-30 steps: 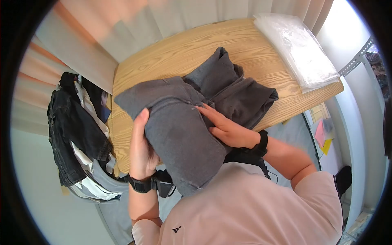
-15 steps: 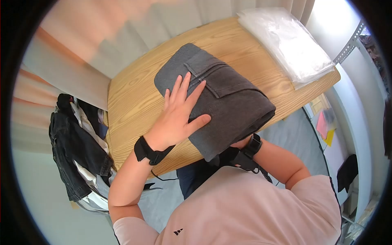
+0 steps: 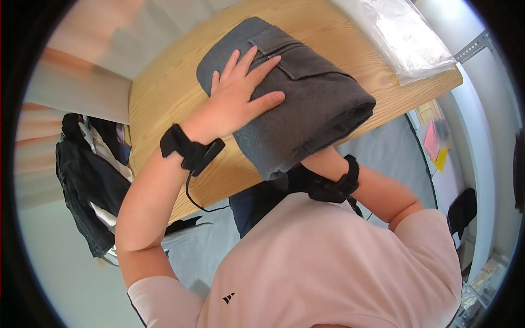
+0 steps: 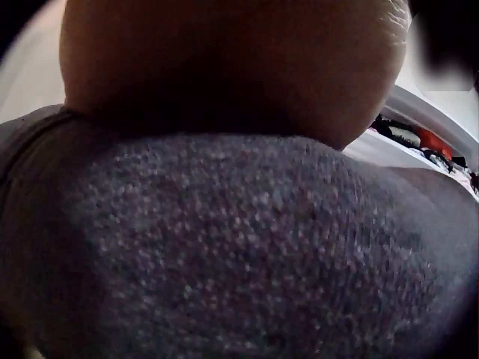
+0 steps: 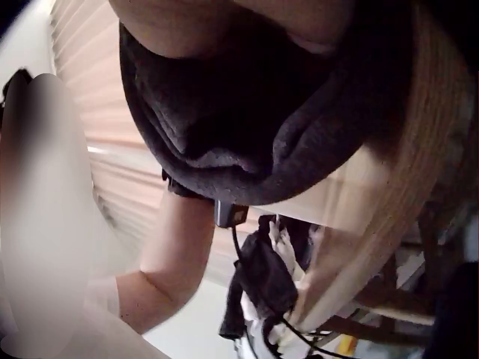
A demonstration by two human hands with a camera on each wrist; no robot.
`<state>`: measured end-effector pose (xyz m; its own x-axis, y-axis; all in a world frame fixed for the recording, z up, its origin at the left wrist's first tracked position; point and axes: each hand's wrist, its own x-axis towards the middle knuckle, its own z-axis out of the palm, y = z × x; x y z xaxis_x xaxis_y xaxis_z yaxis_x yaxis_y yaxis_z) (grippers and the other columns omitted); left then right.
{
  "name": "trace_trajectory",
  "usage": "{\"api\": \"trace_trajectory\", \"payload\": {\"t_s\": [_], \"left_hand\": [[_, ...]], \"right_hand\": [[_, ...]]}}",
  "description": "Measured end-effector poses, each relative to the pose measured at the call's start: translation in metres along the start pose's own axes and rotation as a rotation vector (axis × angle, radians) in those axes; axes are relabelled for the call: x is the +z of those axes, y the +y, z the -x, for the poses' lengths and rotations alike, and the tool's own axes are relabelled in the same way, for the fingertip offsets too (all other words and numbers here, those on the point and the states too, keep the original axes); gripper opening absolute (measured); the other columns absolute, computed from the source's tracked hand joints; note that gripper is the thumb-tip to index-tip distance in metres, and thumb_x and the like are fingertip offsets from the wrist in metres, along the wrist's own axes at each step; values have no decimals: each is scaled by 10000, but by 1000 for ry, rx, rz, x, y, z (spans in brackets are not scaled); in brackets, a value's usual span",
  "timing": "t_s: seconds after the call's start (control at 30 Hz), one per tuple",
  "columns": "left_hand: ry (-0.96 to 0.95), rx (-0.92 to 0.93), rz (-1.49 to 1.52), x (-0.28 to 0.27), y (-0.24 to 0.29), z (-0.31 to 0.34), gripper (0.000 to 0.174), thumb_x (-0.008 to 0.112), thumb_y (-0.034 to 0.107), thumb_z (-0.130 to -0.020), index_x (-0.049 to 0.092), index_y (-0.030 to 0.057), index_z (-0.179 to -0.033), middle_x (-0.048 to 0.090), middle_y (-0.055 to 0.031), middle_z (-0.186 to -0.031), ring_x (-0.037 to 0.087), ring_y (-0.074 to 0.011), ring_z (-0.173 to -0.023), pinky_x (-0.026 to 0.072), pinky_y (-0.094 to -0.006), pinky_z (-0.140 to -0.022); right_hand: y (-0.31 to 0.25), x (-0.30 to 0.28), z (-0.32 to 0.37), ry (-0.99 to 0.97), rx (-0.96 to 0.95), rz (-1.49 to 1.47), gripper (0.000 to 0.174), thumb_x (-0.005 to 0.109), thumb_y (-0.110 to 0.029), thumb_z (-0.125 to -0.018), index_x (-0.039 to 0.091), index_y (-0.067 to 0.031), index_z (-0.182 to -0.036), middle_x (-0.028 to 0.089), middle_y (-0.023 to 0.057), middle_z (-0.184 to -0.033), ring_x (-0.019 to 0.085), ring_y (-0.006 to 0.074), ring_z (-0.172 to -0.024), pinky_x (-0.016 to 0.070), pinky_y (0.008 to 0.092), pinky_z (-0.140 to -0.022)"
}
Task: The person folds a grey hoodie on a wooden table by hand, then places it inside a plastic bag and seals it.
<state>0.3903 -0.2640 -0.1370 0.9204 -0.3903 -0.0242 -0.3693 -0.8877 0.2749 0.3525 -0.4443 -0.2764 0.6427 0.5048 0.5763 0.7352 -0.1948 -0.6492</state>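
A thick dark grey garment (image 3: 317, 93), folded into a bundle with a stitched panel on top, lies at the front of the wooden table. My left hand (image 3: 235, 101) rests on its upper left side, fingers spread and straight, thumb out to the right. Grey knit fabric (image 4: 262, 239) fills the left wrist view right under the palm. My right hand (image 3: 320, 162) is tucked under the near end of the bundle, its fingers hidden by the cloth; I cannot tell how they lie. In the right wrist view the bundle's rolled, dark end (image 5: 217, 149) sags beside that hand.
Clear plastic bags (image 3: 407, 41) lie stacked at the table's (image 3: 164, 87) far right corner. Dark and white clothes (image 3: 87, 175) hang over a bin at the left. A curtain (image 3: 109, 38) borders the far side, and a metal rack (image 3: 473, 49) stands right.
The loose, partly folded garment has become a compact bundle and turned over. My left hand has gone from gripping its side to lying on top; my right has moved from its top to underneath.
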Motion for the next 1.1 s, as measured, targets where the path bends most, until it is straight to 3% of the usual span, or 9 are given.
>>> {"api": "trace_trajectory", "payload": {"t_s": [0.27, 0.33, 0.43, 0.53, 0.6, 0.7, 0.77, 0.97, 1.1], "left_hand": [[25, -62, -96, 7, 5, -13, 610, 492, 529, -859, 339, 275, -1391, 161, -187, -1482, 52, -411, -1369, 91, -617, -1037], [28, -46, -163, 18, 7, -13, 629, 489, 550, -851, 329, 278, -1395, 158, -183, -1482, 56, -408, -1370, 92, -628, -1032], [41, -15, -269, 27, 9, -11, 661, 477, 580, -843, 313, 268, -1402, 163, -185, -1477, 61, -409, -1368, 102, -649, -1025], [73, -7, -332, 31, 12, -10, 671, 481, 582, -840, 301, 268, -1406, 171, -185, -1472, 74, -409, -1365, 123, -662, -1016], [99, -9, -362, 34, 12, -10, 670, 495, 573, -838, 294, 282, -1406, 171, -180, -1471, 86, -405, -1364, 135, -664, -1009], [140, 17, -410, 40, 16, -9, 676, 516, 556, -829, 300, 273, -1405, 182, -180, -1466, 104, -408, -1358, 154, -669, -1001], [165, 52, -426, 42, 19, -7, 679, 547, 515, -822, 304, 264, -1404, 195, -175, -1463, 117, -408, -1355, 160, -672, -996], [86, 214, 149, 9, -18, -6, 566, 567, 420, -833, 416, 249, -1351, 180, -147, -1481, 86, -399, -1369, 153, -664, -1006], [-11, 172, -169, 6, -21, 18, 526, 568, 387, -838, 449, 246, -1330, 165, -128, -1491, 61, -395, -1375, 143, -643, -1026]], "right_hand": [[-26, -18, -13, -134, -181, 636, 472, 484, -196, -897, 379, -54, -1335, 371, 155, -1379, 338, 288, -1290, 277, 405, -1056], [-19, -6, -2, -135, 407, -480, 470, 573, -203, -835, 458, -48, -1264, 416, 183, -1325, 376, 331, -1246, 288, 424, -1038], [-22, -6, 7, -415, -212, 310, 477, 587, -214, -834, 448, -17, -1245, 429, 235, -1287, 405, 356, -1214, 317, 425, -1013], [-47, -38, -3, -617, 314, -126, 463, 592, -192, -829, 446, 10, -1220, 464, 285, -1213, 447, 400, -1148, 356, 426, -974], [-48, -71, -12, -677, 251, -101, 361, 603, -133, -787, 533, -14, -1120, 575, 211, -1076, 567, 365, -965, 462, 405, -834], [-42, -105, -17, -676, -90, -156, 418, 647, -129, -737, 549, -59, -1138, 590, 152, -1069, 569, 325, -969, 454, 409, -849], [-51, -117, -33, -239, -342, 192, 516, 698, -153, -679, 551, -132, -1173, 567, 102, -1110, 541, 279, -1010, 423, 432, -886], [-41, -82, -22, -371, -189, 474, 623, 740, -235, -625, 539, -270, -1213, 487, 69, -1217, 465, 235, -1116, 345, 412, -924], [-40, -66, -17, -299, -160, 512, 607, 727, -266, -633, 545, -298, -1211, 487, 65, -1228, 459, 234, -1114, 344, 381, -870]]}}
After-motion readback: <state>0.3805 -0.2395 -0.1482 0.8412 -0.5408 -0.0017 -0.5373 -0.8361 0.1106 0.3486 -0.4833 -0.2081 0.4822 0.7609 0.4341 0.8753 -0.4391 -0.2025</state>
